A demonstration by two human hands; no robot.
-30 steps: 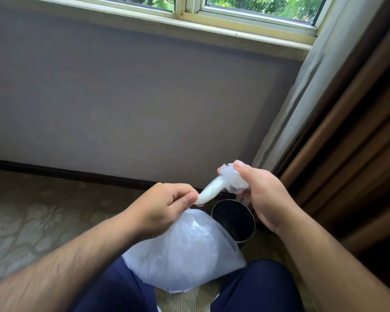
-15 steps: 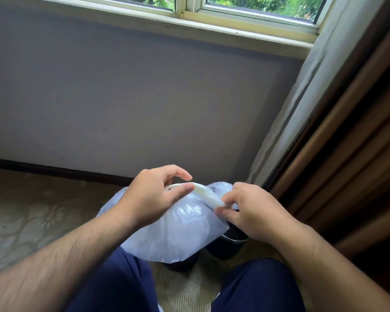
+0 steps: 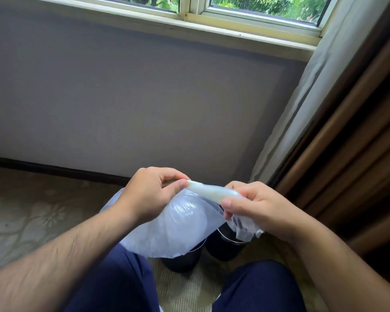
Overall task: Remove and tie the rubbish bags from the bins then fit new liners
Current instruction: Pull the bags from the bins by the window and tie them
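Over two bins (image 3: 226,247) near floor's wall edge: rubbish bag (image 3: 173,228) held in air, out of bin. Twisted neck (image 3: 212,192) pinched in left hand (image 3: 153,194), free end clamped in right hand (image 3: 257,206). Knot not yet made. Remaining, by my read: tie off, fit new liners.

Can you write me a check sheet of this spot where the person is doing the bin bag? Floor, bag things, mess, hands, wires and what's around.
Surface: pale patterned carpet.
Job's things: clear bag, puffed out, its neck twisted into a rope; no knot seen. A left bin and a right bin, both dark, stand on the floor below it, partly hidden.
Clutter: nothing seen.
Hands: left hand pinches one end of the neck; right hand grips the other end, with loose plastic hanging under it.
Cables: nothing seen.
Surroundings: grey wall, window above it, pale curtain and brown curtain on the right.
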